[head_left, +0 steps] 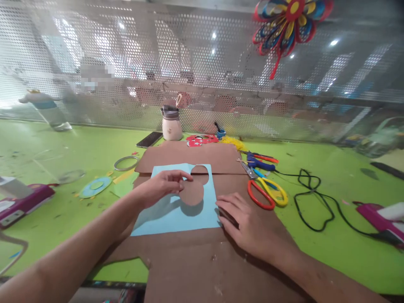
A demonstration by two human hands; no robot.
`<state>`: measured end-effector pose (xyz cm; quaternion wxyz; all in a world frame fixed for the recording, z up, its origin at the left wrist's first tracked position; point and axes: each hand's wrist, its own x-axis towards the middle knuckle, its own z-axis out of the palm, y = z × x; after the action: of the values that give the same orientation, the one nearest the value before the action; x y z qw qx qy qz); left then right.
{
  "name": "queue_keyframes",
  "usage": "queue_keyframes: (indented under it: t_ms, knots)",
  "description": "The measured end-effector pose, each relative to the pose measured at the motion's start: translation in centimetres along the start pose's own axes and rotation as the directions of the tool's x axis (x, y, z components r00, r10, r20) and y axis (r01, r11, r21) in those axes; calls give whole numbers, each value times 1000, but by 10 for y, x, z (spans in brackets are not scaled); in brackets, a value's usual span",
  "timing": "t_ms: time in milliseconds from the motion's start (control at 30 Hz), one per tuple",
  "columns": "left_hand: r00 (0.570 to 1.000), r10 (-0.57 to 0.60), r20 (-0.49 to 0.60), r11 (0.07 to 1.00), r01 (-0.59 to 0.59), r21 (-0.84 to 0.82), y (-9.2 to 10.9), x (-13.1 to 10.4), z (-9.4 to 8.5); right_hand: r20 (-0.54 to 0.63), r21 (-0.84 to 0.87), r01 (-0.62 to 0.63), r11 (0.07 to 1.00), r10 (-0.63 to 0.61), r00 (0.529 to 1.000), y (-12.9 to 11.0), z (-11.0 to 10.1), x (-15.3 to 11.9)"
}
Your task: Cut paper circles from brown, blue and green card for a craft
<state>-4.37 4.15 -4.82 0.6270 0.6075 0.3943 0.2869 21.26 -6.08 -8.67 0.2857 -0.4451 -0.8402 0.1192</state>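
Observation:
My left hand (166, 184) pinches a round brown cardboard disc (192, 194) at its upper left edge. The disc is held just above a light blue sheet of paper (170, 221) and casts a shadow on it. A round piece is cut out of the sheet's upper right corner, where brown shows through. My right hand (241, 216) lies with fingers spread at the sheet's right edge, its fingertips touching or very near the paper. Under the sheet lies a large piece of brown cardboard (189, 261). Beyond my right hand are scissors (263, 193) with red and yellow handles.
A blue glue gun (260, 162) with a looping black cord (315, 229) lies at the right. A bottle (172, 126), a dark phone-like slab (149, 139) and red star-patterned pieces (195, 142) stand along the back. Purple power strips (27, 202) sit at both sides of the green table (104, 143).

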Motion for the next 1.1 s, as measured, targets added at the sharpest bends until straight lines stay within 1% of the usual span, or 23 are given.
queue_keyframes:
  t_ms: [100,200,333,400,467,567,667,767,833,967,1100]
  knots:
    - [997,5,71,967,-23,255,0,-1,8,79,-28,87,996,-84,993,-1,0,1]
    - [992,38,121,886,-89,455,-6,0,11,130,-65,82,995,-73,989,-4,2,2]
    - [977,126,171,794,-203,573,-13,-1,12,140,-78,59,995,-48,989,-6,1,3]
    - [976,152,156,725,-217,653,-15,-3,15,137,-72,53,996,-43,990,-6,1,4]
    - [979,168,119,666,-201,718,-15,-5,21,135,-61,42,997,-34,990,-6,1,5]
    - [976,189,111,587,-203,784,-16,-7,31,127,-27,21,999,-17,992,-5,2,6]
    - [966,213,149,455,-233,860,-17,-9,38,117,2,16,1000,-16,993,-5,1,7]
    - [951,240,194,337,-269,902,-20,-9,41,123,6,11,1000,-11,992,-4,1,6]
    - [947,247,207,296,-277,914,-21,-9,42,118,10,2,1000,-3,993,-4,0,6]
    - [950,239,200,239,-257,936,-22,-10,44,117,4,-1,1000,0,993,-5,1,5]
    - [950,243,198,210,-251,945,-25,-10,46,194,-53,-11,999,21,981,-10,-1,6]
